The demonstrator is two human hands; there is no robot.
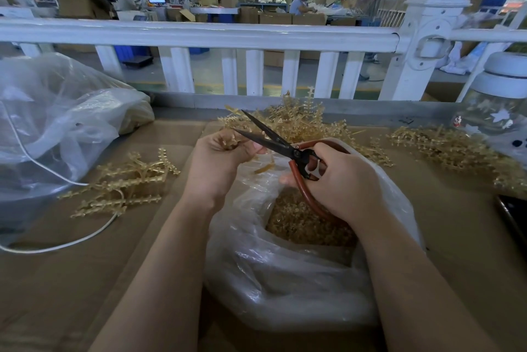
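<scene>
Clear bag at 6 o'clock, mouth open under my hands, cut bits inside. Uncut sprue pile at 12 o'clock.

Step looks like trimming. Right hand wraps the red handles of the scissors, blades spread in a narrow V toward 10 o'clock. Left hand is curled round 1 sprue strip at the blade tips, above the bag.

Next, probably: seat strip between blades, close, drop the offcut into the bag.

My fist hides most of the strip, so I can't tell if a blade touches it.
</scene>
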